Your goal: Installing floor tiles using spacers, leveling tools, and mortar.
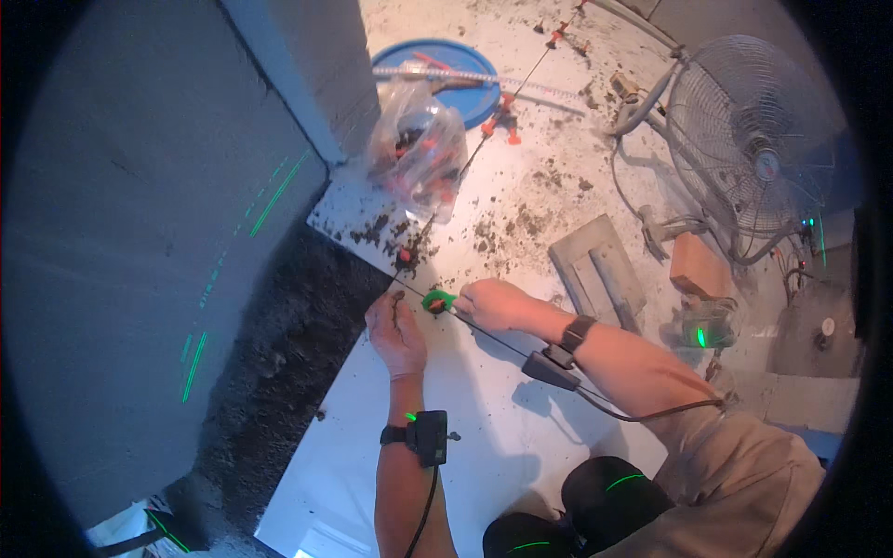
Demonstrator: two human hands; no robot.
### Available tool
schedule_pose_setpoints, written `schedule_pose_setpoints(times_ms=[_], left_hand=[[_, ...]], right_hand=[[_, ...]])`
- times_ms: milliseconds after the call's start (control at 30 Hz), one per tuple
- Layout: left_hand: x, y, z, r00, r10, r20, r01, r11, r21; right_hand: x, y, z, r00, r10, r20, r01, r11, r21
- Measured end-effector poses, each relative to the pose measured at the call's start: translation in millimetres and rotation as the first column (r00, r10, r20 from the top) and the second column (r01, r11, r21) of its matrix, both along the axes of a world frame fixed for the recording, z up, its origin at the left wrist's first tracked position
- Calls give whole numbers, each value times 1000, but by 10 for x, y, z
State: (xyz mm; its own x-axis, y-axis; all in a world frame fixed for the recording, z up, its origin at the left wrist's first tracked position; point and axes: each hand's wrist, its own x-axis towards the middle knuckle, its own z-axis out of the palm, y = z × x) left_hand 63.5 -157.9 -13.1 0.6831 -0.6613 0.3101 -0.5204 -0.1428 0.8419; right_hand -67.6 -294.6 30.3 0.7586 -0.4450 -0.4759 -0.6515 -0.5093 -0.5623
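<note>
My left hand, fingers curled and smudged with dark grit, is at the white tile's edge beside a thin dark gap between tiles; what it holds, if anything, is hidden. My right hand grips a green plastic piece with an orange-red middle, sitting over that gap. A red spacer stands a little farther along the seam. Both wrists carry black strapped devices with cables.
A concrete wall and strip of dark mortar border the left. Beyond lie a bag of red pieces and a blue lid. At right are a trowel, hammer, wooden block and fan.
</note>
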Motion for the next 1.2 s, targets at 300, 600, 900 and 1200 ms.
schedule_pose_setpoints(times_ms=[300,600,900,1200], left_hand=[[-150,-263,732,822,-484,301,174,716,676],[-141,-457,685,829,-519,207,163,579,799],[-154,-416,598,847,-458,269,180,724,666],[-177,-419,585,858,-414,305,148,767,625]], right_hand=[[15,-171,-86,1000,-5,-11,7,986,164],[-155,100,-117,986,-142,83,126,977,174],[-102,510,-210,915,-386,117,359,912,198],[30,858,-290,795,-564,222,550,826,126]])
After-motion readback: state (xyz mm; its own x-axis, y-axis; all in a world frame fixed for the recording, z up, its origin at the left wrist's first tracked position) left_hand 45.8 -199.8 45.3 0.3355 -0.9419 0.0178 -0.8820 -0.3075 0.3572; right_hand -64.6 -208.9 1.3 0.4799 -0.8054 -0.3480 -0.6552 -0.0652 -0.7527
